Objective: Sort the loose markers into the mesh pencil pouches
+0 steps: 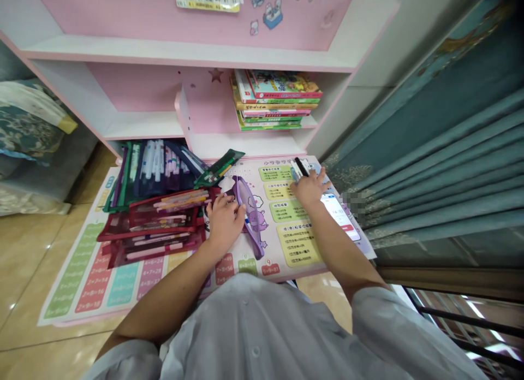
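My left hand (225,219) rests at the left side of a purple-edged mesh pouch (250,213); its fingers are bent, and what they hold, if anything, is hard to make out. At the back right of the desk, my right hand (310,188) reaches with spread fingers over a few black and white pens (302,168). Red mesh pouches (164,227) filled with pens lie left of my left hand. Behind them are green and blue mesh pouches (153,164) of markers. A small green pouch (219,170) lies askew behind my left hand.
A lit phone (341,219) lies beside my right forearm. Stacked books (278,101) sit in the pink and white shelf (245,142) behind the desk. A printed mat (290,260) covers the desktop. Teal curtains (429,167) hang at the right.
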### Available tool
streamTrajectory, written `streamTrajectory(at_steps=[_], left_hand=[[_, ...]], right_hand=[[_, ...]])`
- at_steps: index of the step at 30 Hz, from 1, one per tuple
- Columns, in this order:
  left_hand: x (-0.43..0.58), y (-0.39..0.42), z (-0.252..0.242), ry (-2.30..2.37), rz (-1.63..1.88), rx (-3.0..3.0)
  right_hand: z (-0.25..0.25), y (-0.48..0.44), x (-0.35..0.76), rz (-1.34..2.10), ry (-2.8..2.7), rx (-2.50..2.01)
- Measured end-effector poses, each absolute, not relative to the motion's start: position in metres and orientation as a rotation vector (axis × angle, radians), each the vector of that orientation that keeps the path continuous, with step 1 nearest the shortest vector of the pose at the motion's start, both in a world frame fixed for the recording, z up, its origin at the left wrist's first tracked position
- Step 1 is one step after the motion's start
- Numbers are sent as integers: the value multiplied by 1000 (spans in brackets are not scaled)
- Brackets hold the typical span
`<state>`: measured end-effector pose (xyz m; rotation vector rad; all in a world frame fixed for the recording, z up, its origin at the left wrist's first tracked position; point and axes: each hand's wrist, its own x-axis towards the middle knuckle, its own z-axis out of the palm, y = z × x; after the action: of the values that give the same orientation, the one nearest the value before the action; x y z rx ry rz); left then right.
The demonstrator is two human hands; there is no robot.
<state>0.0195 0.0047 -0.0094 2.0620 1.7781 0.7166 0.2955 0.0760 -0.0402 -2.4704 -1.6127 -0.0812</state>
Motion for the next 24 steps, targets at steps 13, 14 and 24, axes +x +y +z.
streamTrajectory(at_steps=[13, 14, 24], left_hand=[[19, 5, -7, 1777, 689, 2061], [19, 5, -7, 1775, 690, 2062], [19, 5, -6, 1767, 695, 2056]], right_hand=[[16, 9, 201, 326, -1837, -1564], [15, 5, 195, 331, -1872, -1522], [3, -5, 176, 404, -2036, -1534]])
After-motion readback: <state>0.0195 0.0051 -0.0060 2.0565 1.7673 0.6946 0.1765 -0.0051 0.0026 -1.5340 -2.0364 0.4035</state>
